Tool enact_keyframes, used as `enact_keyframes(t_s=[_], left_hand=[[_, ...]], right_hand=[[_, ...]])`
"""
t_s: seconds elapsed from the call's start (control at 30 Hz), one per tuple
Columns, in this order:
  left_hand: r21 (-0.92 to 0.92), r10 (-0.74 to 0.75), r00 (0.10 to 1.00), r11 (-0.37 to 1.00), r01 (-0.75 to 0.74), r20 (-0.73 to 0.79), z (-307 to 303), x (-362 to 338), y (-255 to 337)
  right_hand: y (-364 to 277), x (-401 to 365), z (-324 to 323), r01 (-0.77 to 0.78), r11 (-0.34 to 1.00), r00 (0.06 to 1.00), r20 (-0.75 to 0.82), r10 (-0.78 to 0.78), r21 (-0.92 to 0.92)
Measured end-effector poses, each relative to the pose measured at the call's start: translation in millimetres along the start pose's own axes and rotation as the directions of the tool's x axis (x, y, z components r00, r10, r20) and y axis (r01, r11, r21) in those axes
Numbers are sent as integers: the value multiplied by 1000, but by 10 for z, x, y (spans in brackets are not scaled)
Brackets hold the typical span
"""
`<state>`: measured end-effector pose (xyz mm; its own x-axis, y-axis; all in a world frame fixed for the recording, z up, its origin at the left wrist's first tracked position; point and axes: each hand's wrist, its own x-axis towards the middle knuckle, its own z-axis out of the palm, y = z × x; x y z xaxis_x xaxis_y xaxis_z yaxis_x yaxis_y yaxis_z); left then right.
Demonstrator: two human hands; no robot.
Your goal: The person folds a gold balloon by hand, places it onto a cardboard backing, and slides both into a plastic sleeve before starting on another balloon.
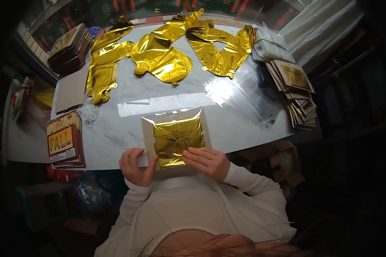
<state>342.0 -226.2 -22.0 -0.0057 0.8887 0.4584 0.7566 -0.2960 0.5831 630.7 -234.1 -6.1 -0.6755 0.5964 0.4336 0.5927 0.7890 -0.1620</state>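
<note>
A clear plastic bag [148, 128] lies at the table's front edge in front of me. Inside it is a folded gold foil balloon [176, 150] with small printed text across its upper part, over a brownish backing. My left hand [136, 166] is at the bag's lower left corner, thumb apart from the loosely bent fingers and near the bag's edge. My right hand [208, 162] rests with straight fingers on the lower right of the bag, over the gold foil. Neither hand is gripping anything that I can see.
Several gold foil letter balloons [163, 58] lie across the back. Clear plastic sleeves [238, 92] spread at the right, beside stacked cards [292, 79]. At the left are a pack reading "FALL" [64, 141], white string [89, 115], a plain board [70, 93] and another card stack [67, 49].
</note>
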Motion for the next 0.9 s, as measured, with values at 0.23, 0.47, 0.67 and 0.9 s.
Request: enact_keyframes(t_s=[0.23,0.47,0.67,0.9], left_hand=[[43,102,994,994,-101,-36,57,-37,-78],[112,118,993,987,-117,-1,44,-8,-7],[-321,57,988,947,-7,146,-84,181,211],[-382,939,308,-232,895,151,-318,1037,1950]], right_hand=[[623,-42,-1472,-300,809,930,-343,130,-506],[2316,-1214,-2418,-710,410,687,-692,222,-572],[2798,-1617,-2279,-843,-1,343,-539,769,-538],[2275,337,-1114,-542,835,840,-53,540,-98]])
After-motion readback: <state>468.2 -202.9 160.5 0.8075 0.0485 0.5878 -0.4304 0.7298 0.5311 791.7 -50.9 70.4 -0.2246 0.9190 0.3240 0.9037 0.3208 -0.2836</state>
